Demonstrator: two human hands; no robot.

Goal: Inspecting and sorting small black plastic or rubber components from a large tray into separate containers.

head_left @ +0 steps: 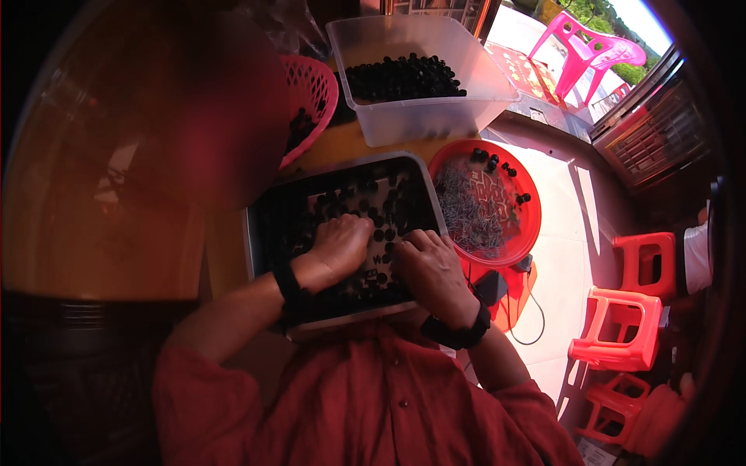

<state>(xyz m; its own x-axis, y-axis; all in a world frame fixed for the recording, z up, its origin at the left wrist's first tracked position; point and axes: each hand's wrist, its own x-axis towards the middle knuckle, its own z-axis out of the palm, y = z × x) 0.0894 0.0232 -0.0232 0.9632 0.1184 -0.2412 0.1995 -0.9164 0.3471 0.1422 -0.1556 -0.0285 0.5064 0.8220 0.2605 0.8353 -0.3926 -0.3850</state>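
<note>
A rectangular metal-rimmed tray [426, 189] lies in front of me, with many small round black parts [373, 213] scattered over its dark bottom. My left hand [342, 245] is over the middle of the tray, its fingers curled down among the parts. Close to the tray's right side, my right hand [426, 272] also has its fingers bent inward and closed. The fingertips of both hands are hidden, so what they hold cannot be made out. Just right of the tray, a red round basin [531, 233] holds a heap of thin grey wire-like pieces [466, 210] and several black parts.
Behind the tray, a translucent plastic bin [420, 120] contains a pile of black parts. A pink lattice basket [330, 97] stands to its left. Red stools [622, 330] and a pink chair [587, 50] are at the right. A cable [542, 314] runs below the basin.
</note>
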